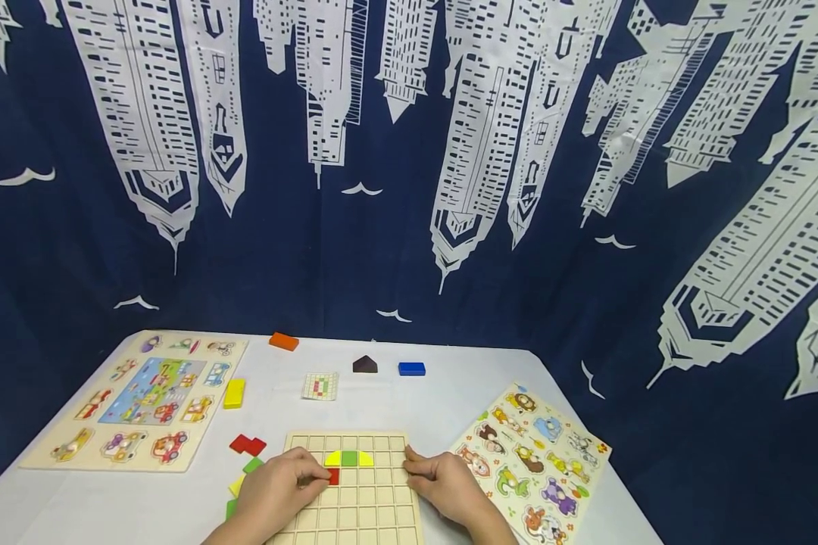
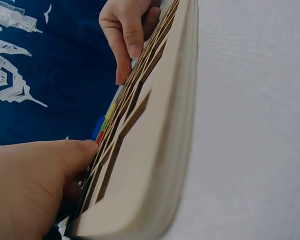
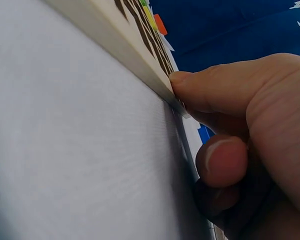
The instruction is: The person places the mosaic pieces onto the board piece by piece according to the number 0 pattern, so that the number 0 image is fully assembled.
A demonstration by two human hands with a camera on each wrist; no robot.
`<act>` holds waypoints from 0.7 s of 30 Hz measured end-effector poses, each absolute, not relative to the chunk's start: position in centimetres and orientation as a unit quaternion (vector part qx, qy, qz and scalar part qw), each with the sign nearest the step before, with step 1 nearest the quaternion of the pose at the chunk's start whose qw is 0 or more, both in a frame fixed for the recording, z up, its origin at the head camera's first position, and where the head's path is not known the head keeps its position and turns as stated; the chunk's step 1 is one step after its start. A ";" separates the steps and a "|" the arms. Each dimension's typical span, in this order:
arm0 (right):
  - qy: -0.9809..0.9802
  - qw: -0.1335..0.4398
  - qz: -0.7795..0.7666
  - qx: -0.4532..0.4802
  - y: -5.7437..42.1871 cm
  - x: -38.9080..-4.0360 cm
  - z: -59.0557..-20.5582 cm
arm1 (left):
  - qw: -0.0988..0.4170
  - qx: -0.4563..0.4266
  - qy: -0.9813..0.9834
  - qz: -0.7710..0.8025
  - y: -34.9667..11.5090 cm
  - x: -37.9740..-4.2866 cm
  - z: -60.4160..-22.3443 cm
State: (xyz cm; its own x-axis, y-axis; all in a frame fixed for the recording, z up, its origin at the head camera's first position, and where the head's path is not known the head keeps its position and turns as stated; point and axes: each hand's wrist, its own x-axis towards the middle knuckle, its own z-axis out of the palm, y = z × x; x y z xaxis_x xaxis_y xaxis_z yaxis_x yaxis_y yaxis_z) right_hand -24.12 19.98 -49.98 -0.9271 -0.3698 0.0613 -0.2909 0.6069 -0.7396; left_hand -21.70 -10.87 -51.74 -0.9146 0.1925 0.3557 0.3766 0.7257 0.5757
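Note:
A pale wooden grid board (image 1: 386,516) lies at the front of the white table. In its upper rows sit a green square (image 1: 349,459) and, on either side of it, yellow curved-edge pieces (image 1: 366,459). My left hand (image 1: 279,484) is over the board's left part and pinches a red block (image 1: 334,476) in a cell just below the left yellow piece; the fingers cover part of that block. At the board's right edge, my right hand (image 1: 450,484) grips the rim with thumb and fingers. The right wrist view shows a fingertip (image 3: 179,78) on that edge.
Red blocks (image 1: 248,444) and a green block (image 1: 253,465) lie left of the board. Farther back are a yellow block (image 1: 234,393), orange block (image 1: 284,341), dark triangle (image 1: 364,365), blue block (image 1: 412,369) and pattern card (image 1: 320,386). Picture puzzles flank them: vehicles (image 1: 198,443), animals (image 1: 518,473).

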 end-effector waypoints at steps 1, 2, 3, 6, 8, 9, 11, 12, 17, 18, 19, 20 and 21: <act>0.896 0.047 -0.402 -0.185 20.0 -24.1 -50.0 | 0.138 -0.152 -0.921 -0.332 -10.9 -21.7 -51.7; 0.896 0.046 -0.401 -0.185 20.0 -24.1 -50.0 | 0.139 -0.146 -0.923 -0.328 -11.0 -21.7 -51.7; 0.896 0.044 -0.401 -0.185 20.1 -24.1 -50.1 | 0.140 -0.135 -0.925 -0.326 -11.1 -21.7 -51.5; 0.899 0.041 -0.395 -0.186 20.1 -24.1 -50.1 | 0.156 -0.079 -0.932 -0.318 -12.0 -21.8 -50.9; 0.900 0.040 -0.392 -0.186 20.2 -24.0 -50.1 | 0.170 -0.028 -0.934 -0.313 -13.1 -22.1 -50.5; 0.900 0.040 -0.392 -0.185 20.2 -24.0 -50.0 | 0.174 -0.003 -0.935 -0.310 -13.8 -22.2 -50.3; 0.901 0.039 -0.390 -0.185 20.2 -23.9 -49.9 | 0.166 0.038 -0.940 -0.297 -15.2 -22.5 -50.1; 0.901 0.039 -0.390 -0.185 20.3 -23.9 -49.9 | 0.153 0.054 -0.943 -0.290 -15.8 -22.6 -50.0; 0.898 0.042 -0.398 -0.186 20.3 -23.8 -49.9 | 0.101 0.087 -0.954 -0.269 -17.3 -23.1 -50.3; 0.896 0.043 -0.400 -0.186 20.3 -23.8 -49.9 | 0.100 0.090 -0.954 -0.268 -17.4 -23.1 -50.4; 0.896 0.044 -0.400 -0.187 20.3 -23.9 -49.9 | 0.101 0.094 -0.954 -0.268 -17.5 -23.2 -50.4; 0.896 0.044 -0.400 -0.188 20.3 -23.9 -50.0 | 0.100 0.097 -0.953 -0.268 -17.5 -23.2 -50.5; 0.896 0.043 -0.401 -0.189 20.3 -23.9 -50.0 | 0.100 0.099 -0.953 -0.270 -17.5 -23.2 -50.5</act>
State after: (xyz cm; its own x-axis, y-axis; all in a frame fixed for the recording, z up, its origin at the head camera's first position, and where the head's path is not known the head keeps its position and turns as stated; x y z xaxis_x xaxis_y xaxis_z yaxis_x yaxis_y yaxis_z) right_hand -23.95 20.26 -49.98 -0.9250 -0.3728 0.0741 -0.3037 0.6076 -0.7339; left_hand -23.17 -17.50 -50.45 -0.9607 -0.2417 0.1367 -0.1339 0.8344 0.5346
